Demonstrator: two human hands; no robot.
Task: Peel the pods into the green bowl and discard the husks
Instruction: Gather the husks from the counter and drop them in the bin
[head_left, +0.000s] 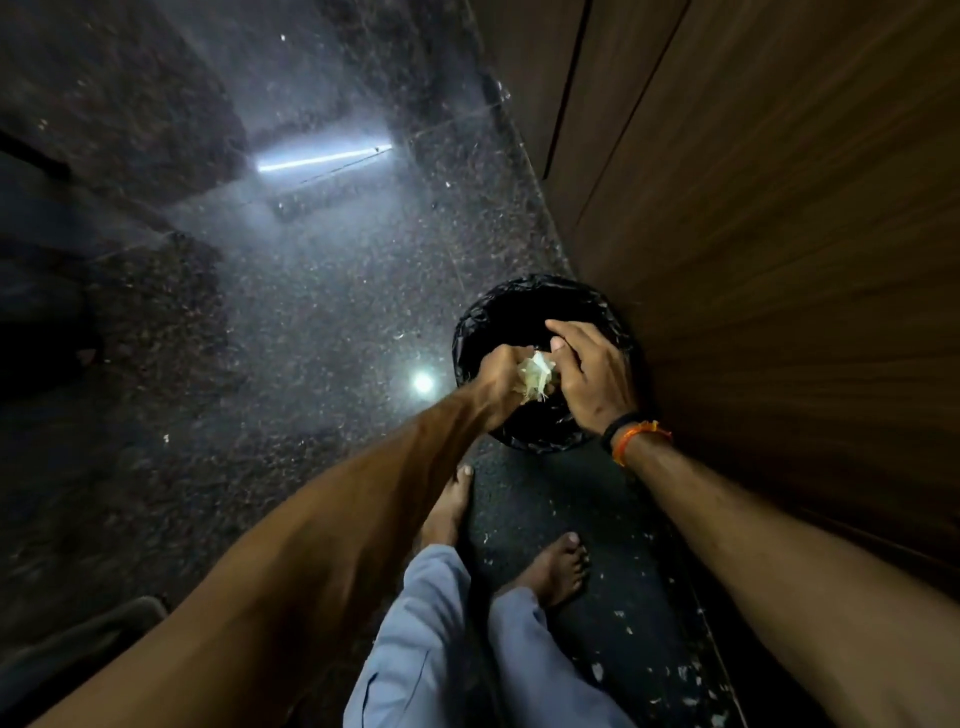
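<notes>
Over one black-lined bin (540, 312), two hands, left hand (498, 379) and right hand (592, 374), hold one husk clump (537, 382).

No lettering, label, brand, number or sign can be read anywhere in this dim view down over the black-lined bin (540, 312). The bin liner itself, the wooden panelling to its right, the polished dark stone floor to its left and the wrist bands just in front of it all show plain surfaces.
</notes>
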